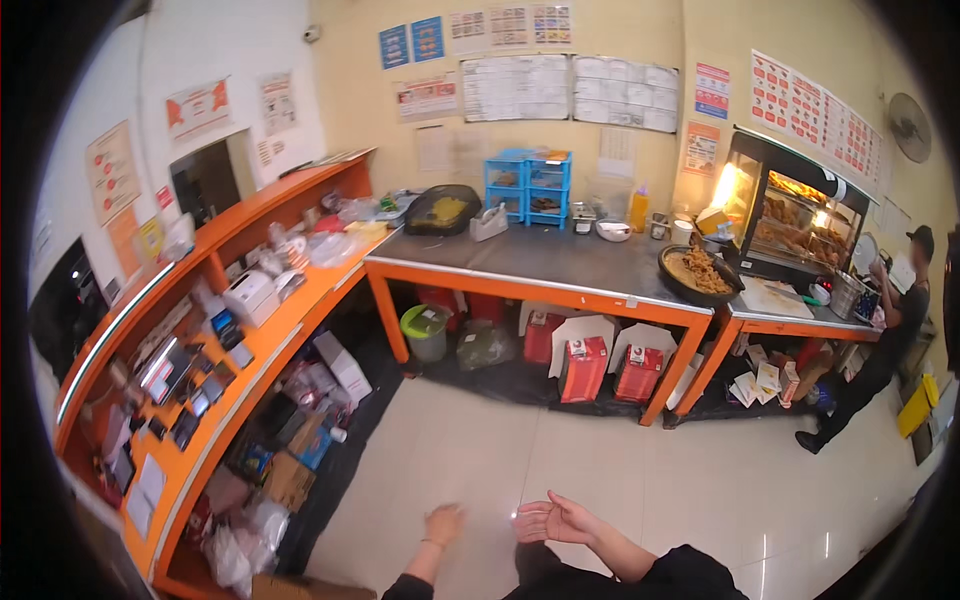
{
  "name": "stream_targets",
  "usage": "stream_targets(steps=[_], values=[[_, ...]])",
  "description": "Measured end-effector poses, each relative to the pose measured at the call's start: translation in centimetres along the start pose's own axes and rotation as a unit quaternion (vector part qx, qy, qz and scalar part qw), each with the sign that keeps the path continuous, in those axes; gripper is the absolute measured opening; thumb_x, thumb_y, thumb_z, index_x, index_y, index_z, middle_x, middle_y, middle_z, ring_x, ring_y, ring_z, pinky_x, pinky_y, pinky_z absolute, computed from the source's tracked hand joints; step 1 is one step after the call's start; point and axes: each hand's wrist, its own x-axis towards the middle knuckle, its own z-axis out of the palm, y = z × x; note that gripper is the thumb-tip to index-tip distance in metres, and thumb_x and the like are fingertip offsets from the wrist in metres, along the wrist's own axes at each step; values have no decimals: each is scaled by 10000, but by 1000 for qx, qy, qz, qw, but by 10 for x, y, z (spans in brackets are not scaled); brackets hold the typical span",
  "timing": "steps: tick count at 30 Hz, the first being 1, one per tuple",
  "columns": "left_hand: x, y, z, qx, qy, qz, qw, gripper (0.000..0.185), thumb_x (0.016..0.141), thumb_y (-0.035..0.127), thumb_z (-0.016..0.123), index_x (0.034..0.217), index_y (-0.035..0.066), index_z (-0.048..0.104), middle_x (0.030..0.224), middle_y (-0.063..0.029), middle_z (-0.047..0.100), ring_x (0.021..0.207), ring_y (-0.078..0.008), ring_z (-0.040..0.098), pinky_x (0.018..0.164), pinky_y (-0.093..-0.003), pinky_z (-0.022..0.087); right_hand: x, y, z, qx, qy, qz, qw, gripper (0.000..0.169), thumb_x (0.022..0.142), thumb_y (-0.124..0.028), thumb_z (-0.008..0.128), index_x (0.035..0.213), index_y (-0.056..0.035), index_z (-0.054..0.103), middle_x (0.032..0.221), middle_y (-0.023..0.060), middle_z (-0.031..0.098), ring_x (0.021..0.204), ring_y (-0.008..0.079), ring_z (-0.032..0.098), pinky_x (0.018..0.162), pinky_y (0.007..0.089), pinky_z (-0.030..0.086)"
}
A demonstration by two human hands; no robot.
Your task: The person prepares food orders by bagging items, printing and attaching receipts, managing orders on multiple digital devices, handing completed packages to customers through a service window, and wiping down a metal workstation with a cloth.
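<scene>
My left hand (445, 523) hangs over the tiled floor (465, 442), blurred, back up, with nothing visible in it. How its fingers are set cannot be made out. Beside it, my right hand (555, 519) is bare, palm turned partly up, thumb raised apart from the fingers. Neither hand touches anything. Ahead stands a metal-topped table (517, 262) on an orange frame. It carries a black-lidded tray (442, 210), blue stacked baskets (527, 187), a yellow squeeze bottle (639, 210) and a large black bowl of fried food (701, 271).
An orange counter (315, 296) curves along the left, holding a white printer (253, 298) and devices. Cartons and bags crowd below it. Under the table are red boxes (583, 369) and a lidded bin (424, 334). At right, a person (892, 330) stands near a heated display cabinet (802, 210).
</scene>
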Motion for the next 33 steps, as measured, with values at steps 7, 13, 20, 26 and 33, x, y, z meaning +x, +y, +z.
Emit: stream_targets(steps=[7, 13, 20, 26, 33], values=[[5, -199, 25, -182, -90, -412, 888, 396, 777, 368, 467, 978, 40, 559, 1007, -159, 547, 932, -306, 515, 777, -387, 414, 157, -151, -37, -98, -14, 47, 994, 510, 869, -411, 319, 1197, -24, 363, 1131, 194, 464, 1074, 279, 436, 895, 420, 340], [68, -234, -3, -268, -40, -498, 824, 348, 776, 325, 460, 965, 50, 560, 981, -145, 549, 920, -295, 512, 766, -382, 417, 319, -235, -43, -136, -79, 123, 980, 498, 870, -391, 323, 1186, -7, 365, 1140, 203, 453, 1060, 292, 444, 893, 436, 344], [118, -296, -15, -310, 41, -537, 784, 295, 775, 276, 452, 949, 63, 561, 951, -128, 552, 905, -281, 509, 753, -376, 420, 503, -252, -28, -204, -109, 184, 955, 476, 868, -380, 334, 1156, -6, 396, 1122, 195, 469, 1044, 298, 455, 870, 437, 359], [188, -383, 6, -105, 162, -328, 925, 254, 775, 233, 445, 935, 74, 562, 924, -114, 554, 893, -270, 507, 743, -371, 423, 608, -217, -38, -231, -151, 328, 904, 474, 862, -392, 336, 1148, -25, 425, 1104, 207, 484, 1044, 322, 451, 868, 529, 321], [297, -305, -74, -330, 235, -303, 863, 262, 748, 251, 488, 906, 47, 535, 829, -162, 564, 801, -328, 528, 708, -410, 405, 687, -157, -63, -346, -137, 632, 679, 506, 849, -427, 353, 1200, -62, 352, 1116, 158, 466, 994, 286, 455, 828, 443, 363]])
